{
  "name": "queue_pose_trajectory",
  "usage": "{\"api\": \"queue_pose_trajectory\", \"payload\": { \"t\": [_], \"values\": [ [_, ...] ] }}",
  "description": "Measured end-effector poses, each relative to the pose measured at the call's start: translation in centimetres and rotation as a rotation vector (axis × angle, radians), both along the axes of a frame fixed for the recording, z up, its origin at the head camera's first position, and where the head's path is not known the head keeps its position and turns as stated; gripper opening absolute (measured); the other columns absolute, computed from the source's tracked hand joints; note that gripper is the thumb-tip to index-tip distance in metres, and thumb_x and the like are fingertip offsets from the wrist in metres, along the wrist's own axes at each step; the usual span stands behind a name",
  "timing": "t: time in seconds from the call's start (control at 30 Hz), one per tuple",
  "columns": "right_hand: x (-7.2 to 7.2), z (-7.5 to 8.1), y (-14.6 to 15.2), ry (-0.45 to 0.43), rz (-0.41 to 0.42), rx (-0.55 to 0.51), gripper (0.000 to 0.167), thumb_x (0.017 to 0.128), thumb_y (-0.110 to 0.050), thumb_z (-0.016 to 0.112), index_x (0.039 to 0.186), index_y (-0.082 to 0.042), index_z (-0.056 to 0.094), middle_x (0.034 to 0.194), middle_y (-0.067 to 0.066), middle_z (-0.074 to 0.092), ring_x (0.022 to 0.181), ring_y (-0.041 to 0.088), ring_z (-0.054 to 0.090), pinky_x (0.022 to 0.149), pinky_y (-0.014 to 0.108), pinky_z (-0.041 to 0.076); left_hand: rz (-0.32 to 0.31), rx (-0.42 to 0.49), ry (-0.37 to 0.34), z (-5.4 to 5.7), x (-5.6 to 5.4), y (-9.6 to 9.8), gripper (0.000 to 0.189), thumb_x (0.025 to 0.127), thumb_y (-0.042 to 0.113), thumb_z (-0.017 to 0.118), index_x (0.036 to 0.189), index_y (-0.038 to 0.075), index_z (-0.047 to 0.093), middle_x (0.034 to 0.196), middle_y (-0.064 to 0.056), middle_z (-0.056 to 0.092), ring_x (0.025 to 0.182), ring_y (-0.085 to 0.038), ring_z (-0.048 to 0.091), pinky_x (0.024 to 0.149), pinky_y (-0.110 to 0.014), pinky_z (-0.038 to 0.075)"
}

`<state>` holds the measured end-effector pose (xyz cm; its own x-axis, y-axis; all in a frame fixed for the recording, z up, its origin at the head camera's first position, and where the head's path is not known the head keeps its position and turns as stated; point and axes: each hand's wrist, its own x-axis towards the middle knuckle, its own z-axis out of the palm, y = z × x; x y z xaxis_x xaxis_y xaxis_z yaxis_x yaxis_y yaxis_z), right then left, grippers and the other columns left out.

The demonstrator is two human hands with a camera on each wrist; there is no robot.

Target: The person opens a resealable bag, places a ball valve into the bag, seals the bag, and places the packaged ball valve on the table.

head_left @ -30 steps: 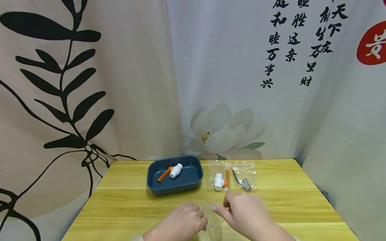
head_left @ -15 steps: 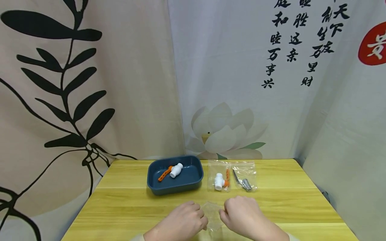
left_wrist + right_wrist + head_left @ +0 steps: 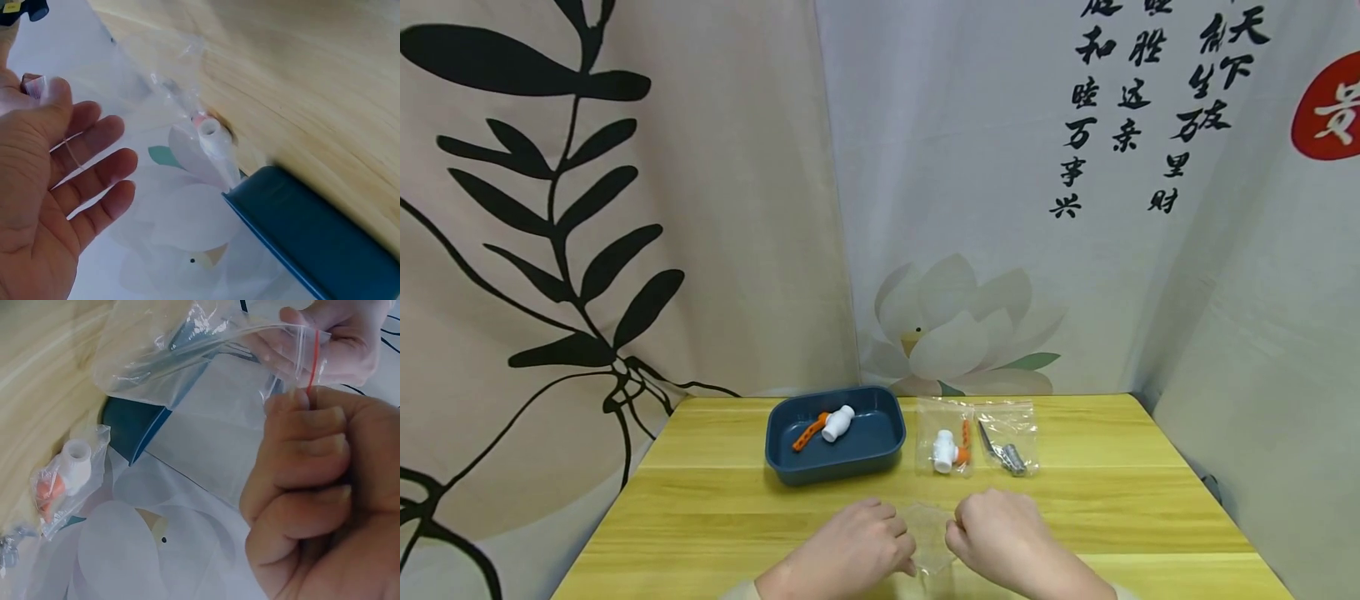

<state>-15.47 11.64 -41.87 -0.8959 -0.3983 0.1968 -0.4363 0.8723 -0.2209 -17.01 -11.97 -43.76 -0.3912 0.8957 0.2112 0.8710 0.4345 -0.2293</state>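
Note:
A clear zip-lock bag (image 3: 928, 537) with a red line by its seal hangs between my two hands, low over the front of the table. My left hand (image 3: 853, 546) pinches one side of its top edge with thumb and forefinger; the other fingers (image 3: 103, 164) are loosely bent and spread. Opposite, my right hand (image 3: 1003, 537) grips the seal edge, its fingers (image 3: 306, 456) curled in. In the right wrist view the bag's see-through body (image 3: 150, 369) extends away from the hands, with no object visible inside it.
Behind the hands, a dark blue tray (image 3: 850, 472) holds a white valve with an orange handle (image 3: 837, 425). To its right lie a bag with a similar valve (image 3: 945, 452) and a bag with grey metal parts (image 3: 1013, 460). A printed curtain (image 3: 760, 208) hangs behind the table.
My right thumb, stretched toward the bag a second ago, has drawn in against the fingers, and that hand has closed on the bag's edge. The left hand stays nearly still.

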Motion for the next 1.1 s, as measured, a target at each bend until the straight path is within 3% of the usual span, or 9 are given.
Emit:
{"api": "queue_pose_trajectory", "payload": {
  "t": [0.17,0.4,0.53,0.67,0.73,0.83,0.97,1.1],
  "values": [
    [-0.1,-0.3,0.0,-0.002,-0.011,-0.038,0.055,0.085,-0.019,0.069,0.051,-0.028,0.027,0.049,-0.020,0.015,0.049,0.001,0.016,0.045,0.022,0.013,-0.016,0.118,-0.023,-0.2,0.0,-0.1,0.031,0.101,0.055,0.068,0.087,0.027,0.071,0.081,0.019,0.065,0.072,0.004,0.049,0.068,-0.010,0.039],
    [-0.3,-0.6,0.4,-0.069,-0.018,-0.114,0.053,0.087,-0.019,0.066,0.050,-0.028,0.030,0.047,-0.020,0.019,0.046,0.000,0.019,0.046,0.022,0.017,-0.070,0.436,-0.002,0.0,0.2,-1.5,0.036,0.095,0.049,0.078,0.113,0.018,0.073,0.116,0.005,0.074,0.098,-0.007,0.071,0.089,-0.020,0.057],
    [-0.3,-0.6,0.6,-0.072,-0.038,-0.135,0.053,0.087,-0.019,0.066,0.050,-0.028,0.030,0.047,-0.020,0.019,0.046,-0.001,0.019,0.047,0.022,0.016,-0.009,0.519,0.021,0.4,0.0,-2.8,0.039,0.100,0.054,0.069,0.116,0.018,0.073,0.123,0.003,0.075,0.101,-0.009,0.073,0.087,-0.022,0.058],
    [-0.2,-0.5,0.7,-0.097,-0.061,-0.156,0.053,0.087,-0.017,0.065,0.051,-0.028,0.027,0.048,-0.019,0.018,0.049,0.000,0.015,0.050,0.023,0.012,0.133,0.573,0.066,0.7,-0.8,-4.5,0.037,0.096,0.053,0.074,0.112,0.019,0.074,0.119,0.004,0.075,0.100,-0.010,0.073,0.086,-0.027,0.060],
    [-0.2,-0.4,0.7,-0.119,-0.072,-0.170,0.053,0.087,-0.017,0.064,0.051,-0.028,0.027,0.049,-0.019,0.017,0.051,0.001,0.014,0.052,0.023,0.011,0.242,0.625,0.049,1.0,-1.4,-5.5,0.035,0.091,0.046,0.082,0.110,0.018,0.075,0.115,0.004,0.077,0.102,-0.013,0.074,0.086,-0.032,0.062],
    [-0.3,-0.2,0.8,-0.151,-0.085,-0.186,0.052,0.088,-0.017,0.063,0.052,-0.027,0.027,0.048,-0.018,0.018,0.051,0.002,0.014,0.052,0.023,0.011,0.470,0.697,-0.044,1.7,-2.8,-7.1,0.030,0.090,0.037,0.086,0.109,0.016,0.076,0.113,0.001,0.078,0.103,-0.018,0.075,0.086,-0.039,0.063],
    [-0.4,-0.1,0.8,-0.188,-0.092,-0.214,0.053,0.089,-0.017,0.063,0.052,-0.027,0.028,0.048,-0.018,0.020,0.051,0.003,0.015,0.052,0.023,0.011,0.770,0.707,-0.221,2.7,-5.6,-9.6,0.030,0.100,0.035,0.077,0.119,0.012,0.076,0.120,-0.008,0.077,0.086,-0.021,0.070,0.075,-0.042,0.060],
    [-0.4,-0.1,0.8,-0.196,-0.094,-0.229,0.053,0.090,-0.018,0.065,0.051,-0.027,0.029,0.048,-0.018,0.021,0.050,0.003,0.016,0.052,0.023,0.012,0.902,0.662,-0.332,2.7,-9.1,-11.9,0.034,0.106,0.030,0.068,0.128,0.004,0.073,0.127,-0.017,0.075,0.091,-0.029,0.072,0.080,-0.048,0.061]
  ]
}}
